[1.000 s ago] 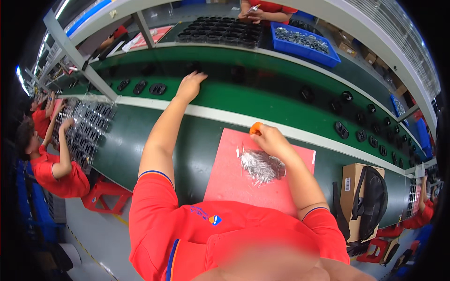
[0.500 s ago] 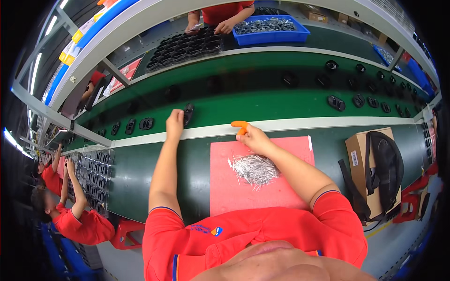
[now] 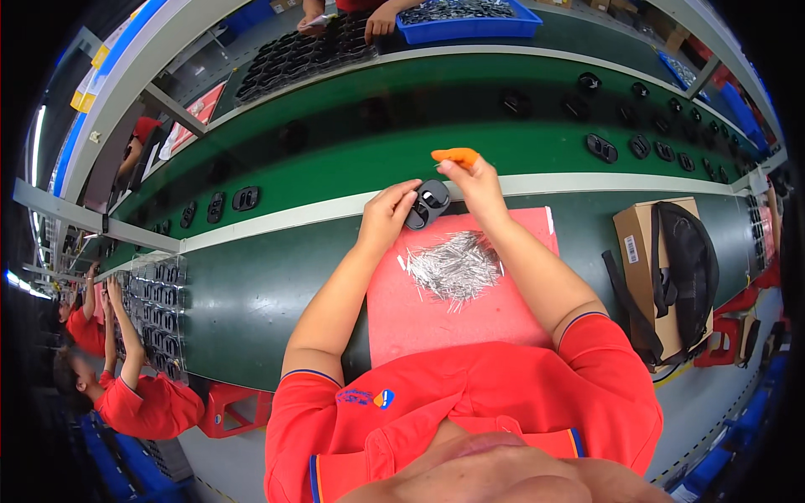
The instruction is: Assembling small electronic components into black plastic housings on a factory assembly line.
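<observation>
My left hand [image 3: 387,216] grips a black oval plastic housing [image 3: 435,189] with two openings, tilted above the far edge of a pink mat [image 3: 411,331]. Just right of the housing is my right hand [image 3: 478,189], an orange finger cot [image 3: 457,156] over its index finger. Its thumb and index finger are pinched; whatever lies between them is too small to make out. A heap of thin silvery metal pins [image 3: 457,268] lies on the mat below both hands.
Beyond a white rail, a green conveyor belt [image 3: 335,168] carries several black housings [image 3: 600,148]. A cardboard box [image 3: 639,277] with a black bag [image 3: 692,268] stands at right. Clear trays [image 3: 159,310] of black parts stand left. Across the belt, a co-worker's hands [image 3: 381,21] are near a blue bin [image 3: 470,29].
My left hand has brought the black housing from the belt rightward and nearer, over the mat. My right hand has moved up and right, beside the housing, its fingers now pinched.
</observation>
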The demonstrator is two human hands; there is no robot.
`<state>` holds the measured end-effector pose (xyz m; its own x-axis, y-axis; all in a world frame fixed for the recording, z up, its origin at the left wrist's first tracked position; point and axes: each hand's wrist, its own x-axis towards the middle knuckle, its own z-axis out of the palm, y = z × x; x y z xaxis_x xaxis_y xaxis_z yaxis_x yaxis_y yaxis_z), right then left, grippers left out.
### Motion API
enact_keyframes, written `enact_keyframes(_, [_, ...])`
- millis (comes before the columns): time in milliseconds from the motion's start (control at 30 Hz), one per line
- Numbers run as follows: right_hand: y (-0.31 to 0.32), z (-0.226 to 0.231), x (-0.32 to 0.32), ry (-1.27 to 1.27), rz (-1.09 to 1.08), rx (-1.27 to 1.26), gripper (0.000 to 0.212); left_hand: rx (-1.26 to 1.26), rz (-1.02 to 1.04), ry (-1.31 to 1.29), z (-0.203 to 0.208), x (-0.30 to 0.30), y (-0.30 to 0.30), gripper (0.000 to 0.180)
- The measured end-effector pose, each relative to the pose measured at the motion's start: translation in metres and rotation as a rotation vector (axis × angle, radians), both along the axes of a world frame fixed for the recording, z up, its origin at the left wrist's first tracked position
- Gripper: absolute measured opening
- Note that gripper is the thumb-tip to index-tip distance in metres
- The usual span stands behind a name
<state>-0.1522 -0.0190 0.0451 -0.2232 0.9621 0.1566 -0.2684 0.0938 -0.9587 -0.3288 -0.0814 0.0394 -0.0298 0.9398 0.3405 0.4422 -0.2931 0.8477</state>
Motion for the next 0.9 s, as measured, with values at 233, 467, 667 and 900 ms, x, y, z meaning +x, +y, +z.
enact_keyframes(233, [-0.008,0.002,-0.008,-0.481,0.017,0.338,0.027,0.120,-0.022,0.134,0.007,-0.004,-0.004,0.020])
enact_keyframes(467, [-0.017,-0.003,-0.012,-0.502,0.021,0.291,0.025,0.133,-0.028,0.127,0.004,-0.007,-0.009,0.019])
enact_keyframes(667, [-0.012,-0.008,-0.013,-0.280,0.188,0.080,0.025,0.149,-0.023,0.132,0.002,-0.010,-0.010,0.018])
enact_keyframes(900, [-0.014,-0.014,-0.016,-0.309,0.142,0.107,0.027,0.143,-0.034,0.111,0.002,-0.012,-0.011,0.018])
